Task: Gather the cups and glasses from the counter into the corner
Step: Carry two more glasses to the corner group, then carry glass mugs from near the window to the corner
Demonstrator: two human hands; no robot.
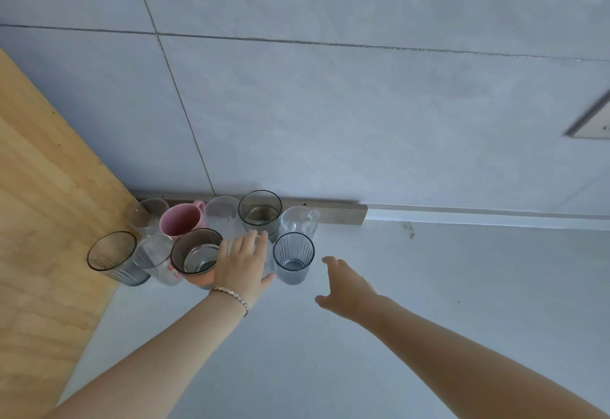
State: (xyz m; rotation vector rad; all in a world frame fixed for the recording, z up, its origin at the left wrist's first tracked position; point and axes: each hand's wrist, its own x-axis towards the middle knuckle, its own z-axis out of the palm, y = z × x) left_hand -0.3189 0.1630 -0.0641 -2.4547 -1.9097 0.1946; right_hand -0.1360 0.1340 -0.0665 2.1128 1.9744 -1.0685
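Several cups and glasses cluster in the corner of the grey counter [330, 352]. At the back stand a clear glass [148, 215], a pink mug [181, 220], a smoky glass [260, 210] and a clear handled glass [298, 222]. In front are a large smoky ribbed glass [112, 253], a printed clear glass [155, 253], a smoky glass inside an orange cup [198, 253] and a blue ribbed glass [293, 258]. My left hand [244, 263] wraps a clear glass [268, 255] between the orange cup and the blue glass. My right hand [346, 286] hovers right of the blue glass, fingers apart and holding nothing.
A wooden panel [43, 187] walls off the left side. The tiled wall [330, 121] rises behind, with a grey strip [330, 214] along its base. A wall plate [591, 121] sits at far right.
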